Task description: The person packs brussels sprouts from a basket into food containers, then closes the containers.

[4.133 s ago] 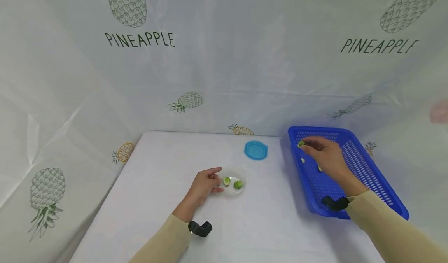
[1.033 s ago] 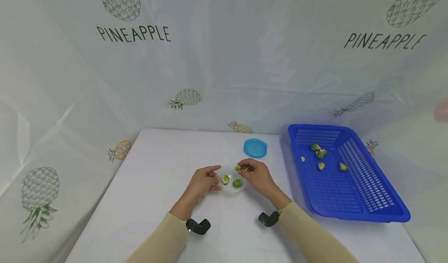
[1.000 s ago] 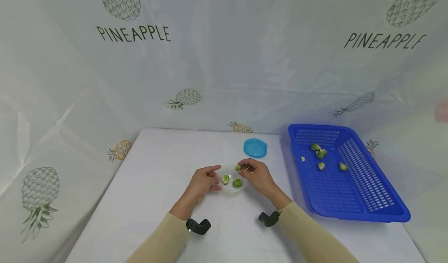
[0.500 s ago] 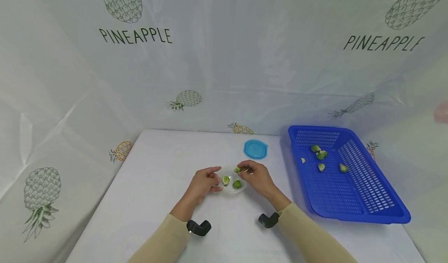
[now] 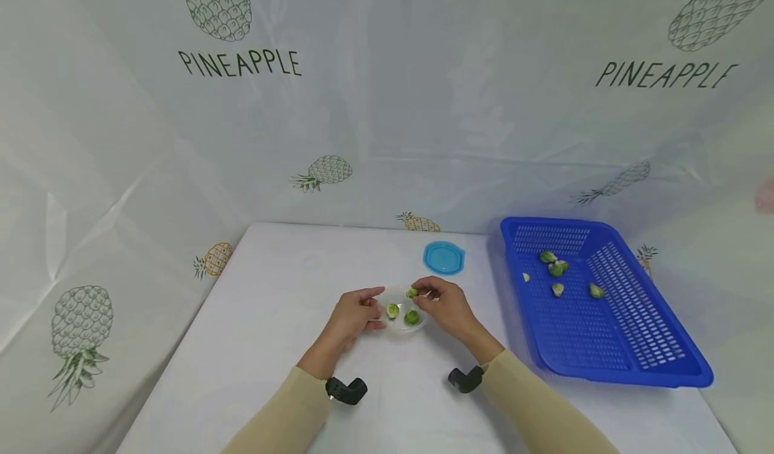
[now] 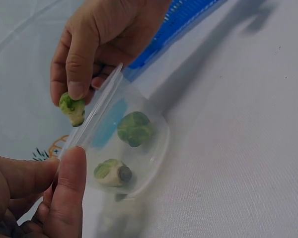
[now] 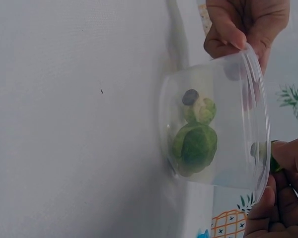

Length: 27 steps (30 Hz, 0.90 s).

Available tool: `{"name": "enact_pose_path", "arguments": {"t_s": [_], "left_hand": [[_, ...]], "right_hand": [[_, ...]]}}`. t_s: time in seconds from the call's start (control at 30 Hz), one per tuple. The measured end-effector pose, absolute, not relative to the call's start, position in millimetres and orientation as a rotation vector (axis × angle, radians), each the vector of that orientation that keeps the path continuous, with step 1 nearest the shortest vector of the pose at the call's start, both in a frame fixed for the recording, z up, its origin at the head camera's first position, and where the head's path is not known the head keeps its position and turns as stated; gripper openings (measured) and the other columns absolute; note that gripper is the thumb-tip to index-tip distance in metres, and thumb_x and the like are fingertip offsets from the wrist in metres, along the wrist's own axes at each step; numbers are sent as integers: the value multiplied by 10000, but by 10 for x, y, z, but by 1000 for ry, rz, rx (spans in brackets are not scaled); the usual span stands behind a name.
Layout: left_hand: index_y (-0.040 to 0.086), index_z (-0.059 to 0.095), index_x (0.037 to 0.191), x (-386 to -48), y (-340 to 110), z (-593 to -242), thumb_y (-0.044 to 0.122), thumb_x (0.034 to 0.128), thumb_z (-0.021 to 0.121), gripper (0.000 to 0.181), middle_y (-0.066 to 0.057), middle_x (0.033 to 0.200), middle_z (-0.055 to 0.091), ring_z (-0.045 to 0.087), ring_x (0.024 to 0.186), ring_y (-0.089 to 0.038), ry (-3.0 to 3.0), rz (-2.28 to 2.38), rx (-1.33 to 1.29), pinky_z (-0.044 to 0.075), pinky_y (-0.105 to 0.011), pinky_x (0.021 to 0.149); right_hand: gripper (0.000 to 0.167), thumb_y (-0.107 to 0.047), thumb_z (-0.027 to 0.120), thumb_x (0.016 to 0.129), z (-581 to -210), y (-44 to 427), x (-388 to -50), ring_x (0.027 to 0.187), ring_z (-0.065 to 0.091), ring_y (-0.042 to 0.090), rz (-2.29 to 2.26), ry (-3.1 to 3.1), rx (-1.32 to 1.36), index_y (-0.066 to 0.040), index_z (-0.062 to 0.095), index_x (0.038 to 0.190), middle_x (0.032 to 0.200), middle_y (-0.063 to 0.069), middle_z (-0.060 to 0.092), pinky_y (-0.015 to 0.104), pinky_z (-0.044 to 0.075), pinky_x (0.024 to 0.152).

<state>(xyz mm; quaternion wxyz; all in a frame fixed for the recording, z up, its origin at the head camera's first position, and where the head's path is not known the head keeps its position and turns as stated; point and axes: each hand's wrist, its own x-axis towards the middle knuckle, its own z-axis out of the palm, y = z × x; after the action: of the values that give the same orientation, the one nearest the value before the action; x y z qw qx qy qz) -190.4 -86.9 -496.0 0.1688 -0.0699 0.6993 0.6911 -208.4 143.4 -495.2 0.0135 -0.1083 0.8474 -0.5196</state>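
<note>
A clear round bowl stands on the white table with two Brussels sprouts inside. My left hand grips its left rim; in the left wrist view the left hand has thumb and fingers at the rim. My right hand pinches another sprout at the bowl's far right rim. From the left wrist, this sprout hangs below the thumb of the right hand, by the rim. The right wrist view shows the bowl between both hands, the pinched sprout partly hidden behind its wall.
A blue lid lies behind the bowl. On the right is a blue slotted basket with several sprouts and a small pale piece. A curtain printed with pineapples hangs at the back and sides.
About four seconds ago my right hand held a sprout over the basket; it has moved left to the bowl with a sprout. Over the last second both hands have stayed nearly still.
</note>
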Motion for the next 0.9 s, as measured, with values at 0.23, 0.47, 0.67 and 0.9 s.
{"name": "enact_pose_path", "arguments": {"t_s": [0.23, 0.47, 0.67, 0.9], "left_hand": [[29, 606, 1473, -1909, -878, -4973, -101, 965, 619, 525, -61, 995, 539, 628, 855, -205, 1980, 1968, -207, 683, -304, 758], [30, 608, 1472, -1915, -871, -4969, -91, 970, 620, 516, -57, 1007, 540, 632, 860, -198, 1981, 1976, -193, 682, -300, 765], [33, 615, 1465, -1913, -855, -4940, -85, 974, 624, 505, -45, 1001, 538, 639, 875, -211, 1965, 1991, -204, 681, -293, 757], [21, 603, 1472, -1902, -861, -4961, -92, 972, 628, 513, -56, 999, 533, 635, 849, -181, 1966, 1992, -220, 683, -304, 755]], "right_hand": [[222, -30, 782, 906, -4970, 1431, -2081, 941, 629, 161, -1614, 2655, -344, -106, 771, 1115, 1022, 12, 748, 210, 561, 767], [268, -4, 757, 896, -4981, 1435, -2066, 991, 635, 188, -1631, 2666, -346, -89, 763, 1151, 1084, 90, 741, 240, 566, 843], [283, 6, 743, 903, -4972, 1449, -2072, 1016, 638, 215, -1653, 2667, -355, -59, 755, 1179, 1133, 181, 723, 273, 569, 876], [281, -36, 764, 919, -4958, 1450, -2074, 957, 632, 189, -1679, 2625, -371, -8, 742, 1198, 1100, 180, 730, 228, 556, 815]]}}
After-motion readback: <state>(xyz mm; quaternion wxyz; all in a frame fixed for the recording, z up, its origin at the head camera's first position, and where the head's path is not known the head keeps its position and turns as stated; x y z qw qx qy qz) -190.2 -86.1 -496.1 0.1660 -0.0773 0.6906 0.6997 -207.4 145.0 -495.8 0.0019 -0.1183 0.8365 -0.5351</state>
